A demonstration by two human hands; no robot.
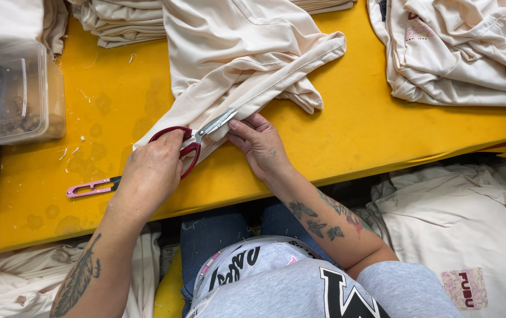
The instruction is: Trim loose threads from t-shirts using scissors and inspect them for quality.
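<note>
Red-handled scissors point(189, 141) were gripped in the left hand point(150, 174), whose fingers were closed through the loops, the blades parted around a cream garment point(235, 65). The folded edge of that garment was pinched by the right hand point(259, 141), fingers curled shut on the cloth just beside the blade tips. The garment was spread over the middle of the yellow bench point(353, 129). A pink thread snip point(91, 188) lay near the left hand. A clear plastic box point(11, 94) stood at far left, and piled cream garments point(459, 53) lay at far right.

scissor tips point(224, 119) prob. under cream fabric point(238, 65)
</note>
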